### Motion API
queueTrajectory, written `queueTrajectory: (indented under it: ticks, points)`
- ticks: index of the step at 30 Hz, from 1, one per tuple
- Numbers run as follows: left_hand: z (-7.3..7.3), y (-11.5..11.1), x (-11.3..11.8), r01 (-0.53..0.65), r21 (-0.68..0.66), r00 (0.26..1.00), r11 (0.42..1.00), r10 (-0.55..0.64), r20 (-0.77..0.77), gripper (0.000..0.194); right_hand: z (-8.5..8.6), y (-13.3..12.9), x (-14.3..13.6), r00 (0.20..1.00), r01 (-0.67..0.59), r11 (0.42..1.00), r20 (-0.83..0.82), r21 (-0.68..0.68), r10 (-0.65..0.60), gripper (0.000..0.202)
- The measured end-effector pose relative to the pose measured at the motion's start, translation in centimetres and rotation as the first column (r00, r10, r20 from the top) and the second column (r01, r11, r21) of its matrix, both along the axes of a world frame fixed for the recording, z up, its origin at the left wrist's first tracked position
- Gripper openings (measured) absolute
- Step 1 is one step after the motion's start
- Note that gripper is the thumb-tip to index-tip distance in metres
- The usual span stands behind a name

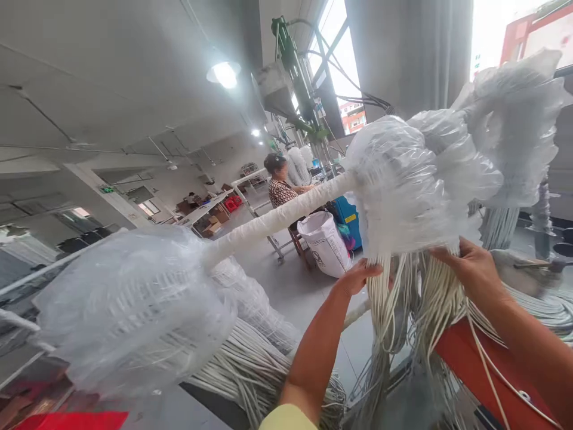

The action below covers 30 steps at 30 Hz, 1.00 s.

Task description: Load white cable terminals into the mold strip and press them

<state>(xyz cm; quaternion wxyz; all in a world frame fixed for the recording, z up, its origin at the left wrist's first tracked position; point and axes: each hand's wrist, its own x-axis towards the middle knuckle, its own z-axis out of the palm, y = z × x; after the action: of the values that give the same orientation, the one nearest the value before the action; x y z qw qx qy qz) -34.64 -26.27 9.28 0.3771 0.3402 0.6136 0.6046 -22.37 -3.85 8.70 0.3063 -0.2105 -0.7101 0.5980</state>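
A bundle of pale thin cables point(385, 304) hangs from a white-wrapped rail point(282, 216), its upper part covered by a clear plastic wrap point(398, 197). At the wrap's lower left edge is my left hand point(358, 277), thumb laid across the front of the cables and fingers partly hidden behind. My right hand point(477, 266) pinches the lower right edge of the same wrap, just above a second strand group point(441, 292). Both hands are closed at the plastic, close against the cables.
Another plastic-covered bundle point(134, 304) hangs at left, with cables point(250, 358) trailing below. More wrapped bundles point(514, 131) stand at right. Beyond the rail, a person point(281, 188) sits near a white sack point(324, 242) and a blue machine point(349, 218). A red surface point(474, 352) lies under my right arm.
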Motion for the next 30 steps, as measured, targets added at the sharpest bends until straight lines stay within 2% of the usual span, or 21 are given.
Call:
queueTrajectory:
  ticks: [3,5,7,8,9,11,12,13,14,15,17,18,20,21,23,25,30]
  points:
    - [0.6,-1.2,2.7,-0.244,0.053,0.969,0.968,0.246,-0.027,0.059,-0.1,0.2,0.1,0.998,0.004,0.99,0.055,0.144,-0.012,0.053]
    - [1.4,-2.0,4.4,-0.311,0.074,0.949,0.948,0.314,-0.04,0.056,0.0,-0.8,1.1,0.995,0.061,0.968,0.056,0.244,-0.077,0.049]
    - [2.6,-2.7,5.8,-0.332,0.078,0.942,0.94,0.335,-0.022,0.056,0.2,-3.1,2.6,0.982,0.188,0.901,-0.061,0.391,-0.179,0.04]
    - [3.2,-3.0,6.4,-0.345,0.072,0.938,0.936,0.346,0.002,0.057,0.3,-4.6,3.4,0.972,0.23,0.852,-0.152,0.47,-0.178,0.032]
    - [3.9,-3.3,7.0,-0.363,0.064,0.932,0.93,0.362,0.031,0.057,0.5,-6.2,4.2,0.967,0.221,0.801,-0.233,0.557,-0.105,0.023]
    - [5.3,-3.8,7.9,-0.398,0.038,0.916,0.917,0.394,0.073,0.059,0.8,-9.1,5.2,0.943,-0.007,0.723,-0.236,0.691,0.235,0.015]
    - [6.0,-4.0,8.3,-0.414,0.027,0.908,0.91,0.41,0.082,0.06,1.0,-10.1,5.3,0.918,-0.101,0.665,-0.188,0.74,0.349,0.014]
    - [6.6,-4.2,8.6,-0.422,0.021,0.904,0.906,0.419,0.084,0.061,1.2,-10.8,5.1,0.914,-0.152,0.607,-0.123,0.78,0.387,0.015]
    - [7.1,-4.3,8.9,-0.423,0.021,0.904,0.906,0.42,0.086,0.061,1.2,-11.0,4.6,0.937,-0.157,0.55,-0.052,0.82,0.346,0.018]
    - [7.6,-4.4,9.1,-0.415,0.022,0.907,0.91,0.411,0.094,0.062,1.1,-10.9,4.0,0.968,-0.136,0.481,0.013,0.866,0.25,0.023]
    - [8.1,-4.4,9.4,-0.384,0.034,0.916,0.923,0.376,0.141,0.06,0.6,-9.8,2.7,0.993,-0.12,0.314,0.112,0.942,0.044,0.036]
    - [8.2,-4.3,9.5,-0.366,0.043,0.919,0.93,0.354,0.176,0.058,0.2,-9.0,2.2,0.99,-0.13,0.239,0.138,0.962,-0.018,0.041]
    - [8.1,-4.1,9.5,-0.324,0.051,0.922,0.945,0.303,0.241,0.055,-0.7,-7.2,1.9,0.99,-0.116,0.118,0.124,0.986,-0.069,0.046]
    - [8.0,-3.9,9.4,-0.297,0.057,0.926,0.953,0.273,0.261,0.055,-1.1,-6.4,2.1,0.992,-0.092,0.083,0.098,0.992,-0.076,0.045]
    - [7.5,-3.6,9.0,-0.23,0.077,0.939,0.97,0.201,0.279,0.055,-1.7,-5.0,2.9,0.998,-0.035,0.04,0.038,0.999,-0.059,0.04]
    - [7.0,-3.2,8.7,-0.16,0.109,0.948,0.981,0.122,0.294,0.054,-2.0,-3.8,4.1,1.0,0.024,0.043,-0.024,0.999,-0.014,0.034]
    - [5.9,-1.8,8.5,-0.07,0.161,0.943,0.984,0.013,0.333,0.054,-2.8,-1.6,5.9,0.984,0.122,0.186,-0.143,0.975,0.107,0.036]
